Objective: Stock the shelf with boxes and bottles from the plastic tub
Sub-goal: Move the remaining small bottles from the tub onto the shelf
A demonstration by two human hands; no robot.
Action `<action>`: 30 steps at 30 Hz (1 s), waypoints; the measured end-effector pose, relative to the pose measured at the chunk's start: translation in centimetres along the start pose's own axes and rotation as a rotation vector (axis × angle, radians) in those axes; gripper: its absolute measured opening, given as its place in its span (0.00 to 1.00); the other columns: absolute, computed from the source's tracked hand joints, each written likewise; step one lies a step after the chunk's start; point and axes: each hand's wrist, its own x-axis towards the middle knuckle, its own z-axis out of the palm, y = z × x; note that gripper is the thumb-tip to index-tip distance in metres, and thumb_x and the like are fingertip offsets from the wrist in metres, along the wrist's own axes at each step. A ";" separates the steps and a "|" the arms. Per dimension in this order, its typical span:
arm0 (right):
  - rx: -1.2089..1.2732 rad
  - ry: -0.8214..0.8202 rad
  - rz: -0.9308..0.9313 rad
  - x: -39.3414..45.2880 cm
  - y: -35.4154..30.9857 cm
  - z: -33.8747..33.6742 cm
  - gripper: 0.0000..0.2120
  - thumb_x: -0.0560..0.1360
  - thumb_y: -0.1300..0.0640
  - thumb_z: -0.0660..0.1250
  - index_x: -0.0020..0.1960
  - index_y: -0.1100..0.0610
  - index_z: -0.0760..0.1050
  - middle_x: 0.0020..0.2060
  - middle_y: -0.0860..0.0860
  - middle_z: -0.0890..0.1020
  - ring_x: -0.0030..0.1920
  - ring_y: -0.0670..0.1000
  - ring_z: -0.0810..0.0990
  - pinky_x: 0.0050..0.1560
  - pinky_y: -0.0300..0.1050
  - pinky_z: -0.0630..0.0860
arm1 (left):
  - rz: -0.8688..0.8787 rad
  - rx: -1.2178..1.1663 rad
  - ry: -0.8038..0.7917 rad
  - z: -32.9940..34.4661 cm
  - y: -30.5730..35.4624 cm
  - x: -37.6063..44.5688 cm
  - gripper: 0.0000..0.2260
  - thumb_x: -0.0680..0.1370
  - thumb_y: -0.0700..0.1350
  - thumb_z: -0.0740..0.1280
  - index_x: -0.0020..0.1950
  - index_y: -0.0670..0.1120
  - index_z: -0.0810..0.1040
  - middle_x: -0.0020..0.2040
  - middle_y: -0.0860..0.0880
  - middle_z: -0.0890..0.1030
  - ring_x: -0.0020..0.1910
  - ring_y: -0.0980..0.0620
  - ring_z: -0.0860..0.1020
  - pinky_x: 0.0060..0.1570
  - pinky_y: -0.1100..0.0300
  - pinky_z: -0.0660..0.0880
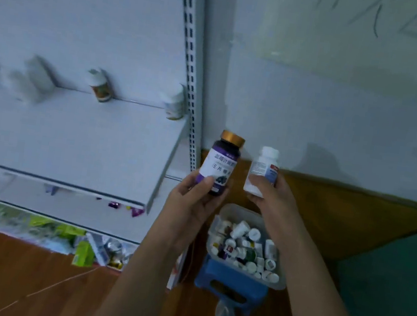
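Observation:
My left hand (193, 204) grips a dark bottle (221, 161) with a gold cap and a purple-and-white label, held upright just right of the shelf's end. My right hand (270, 193) holds a white bottle (262, 169) with a white cap beside it. Below both hands sits the clear plastic tub (232, 210), packed with several small bottles, on a blue stool (231, 285). The white shelf board (70, 138) carries several bottles along its back, among them a white one (173, 104) at the right end and an orange-labelled one (101, 86).
A slotted upright post (192, 75) bounds the shelf on the right, with a white wall behind. Lower shelves hold green packets (40, 225) and loose boxes (84, 253). Wooden floor lies at the lower left and green flooring at the right.

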 end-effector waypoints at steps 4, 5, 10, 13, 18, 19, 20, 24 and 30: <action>0.018 -0.134 -0.138 -4.8 -3.0 7.5 0.15 0.74 0.59 0.72 0.58 0.48 0.75 0.52 0.51 0.83 0.54 0.51 0.83 0.59 0.50 0.78 | 0.206 -0.067 -0.135 -0.5 7.0 -6.7 0.38 0.64 0.45 0.82 0.69 0.36 0.70 0.61 0.35 0.79 0.58 0.41 0.81 0.53 0.56 0.80; 0.025 -0.177 -0.173 -6.0 -3.4 9.5 0.15 0.74 0.59 0.72 0.58 0.48 0.75 0.52 0.50 0.84 0.54 0.51 0.83 0.58 0.49 0.78 | 0.249 -0.069 -0.137 -1.0 8.5 -8.4 0.37 0.65 0.45 0.81 0.69 0.36 0.69 0.61 0.36 0.80 0.57 0.41 0.81 0.52 0.56 0.80; 0.036 -0.377 -0.274 -11.3 -4.7 19.2 0.08 0.80 0.55 0.65 0.58 0.47 0.74 0.54 0.54 0.83 0.54 0.54 0.82 0.57 0.49 0.78 | 0.403 0.087 0.024 -5.3 14.3 -15.7 0.20 0.75 0.41 0.67 0.66 0.37 0.72 0.56 0.39 0.83 0.50 0.43 0.83 0.47 0.56 0.81; 0.037 -0.458 -0.287 -13.2 -4.3 24.0 0.09 0.75 0.51 0.67 0.54 0.47 0.74 0.55 0.56 0.82 0.55 0.55 0.82 0.61 0.55 0.77 | 0.473 0.237 0.146 -8.3 16.3 -18.5 0.12 0.79 0.38 0.65 0.62 0.41 0.74 0.51 0.42 0.84 0.48 0.45 0.82 0.46 0.56 0.80; -0.076 -0.618 -0.315 -15.1 -2.7 30.8 0.18 0.69 0.43 0.67 0.59 0.40 0.75 0.58 0.49 0.82 0.60 0.52 0.81 0.66 0.60 0.73 | 0.572 0.377 0.369 -12.7 19.6 -21.9 0.09 0.79 0.40 0.68 0.59 0.43 0.76 0.48 0.43 0.84 0.45 0.47 0.82 0.43 0.57 0.78; -0.099 -0.651 -0.325 -15.1 -2.4 32.1 0.18 0.68 0.41 0.68 0.58 0.38 0.75 0.58 0.47 0.82 0.60 0.51 0.81 0.67 0.60 0.73 | 0.587 0.401 0.409 -13.5 20.3 -22.2 0.09 0.79 0.41 0.69 0.58 0.43 0.76 0.48 0.42 0.84 0.44 0.48 0.82 0.43 0.59 0.78; -0.115 -0.674 -0.332 -15.0 -2.2 33.4 0.17 0.68 0.40 0.68 0.56 0.35 0.76 0.57 0.45 0.83 0.60 0.50 0.81 0.67 0.61 0.73 | 0.601 0.420 0.442 -14.4 21.1 -22.5 0.09 0.78 0.42 0.70 0.57 0.44 0.77 0.48 0.40 0.84 0.43 0.49 0.82 0.43 0.59 0.78; -0.133 -0.710 -0.355 -13.5 -1.4 38.8 0.12 0.68 0.40 0.69 0.51 0.35 0.78 0.53 0.43 0.84 0.58 0.48 0.81 0.67 0.60 0.73 | 0.634 0.458 0.539 -17.6 24.2 -22.4 0.08 0.77 0.46 0.71 0.54 0.45 0.78 0.47 0.40 0.83 0.41 0.50 0.82 0.42 0.62 0.78; -0.135 -0.752 -0.374 -8.7 0.0 47.7 0.16 0.67 0.43 0.70 0.55 0.42 0.75 0.51 0.45 0.83 0.55 0.49 0.81 0.62 0.51 0.76 | 0.639 0.511 0.652 -23.1 31.0 -18.8 0.08 0.77 0.47 0.71 0.53 0.45 0.78 0.45 0.40 0.83 0.41 0.49 0.82 0.42 0.60 0.81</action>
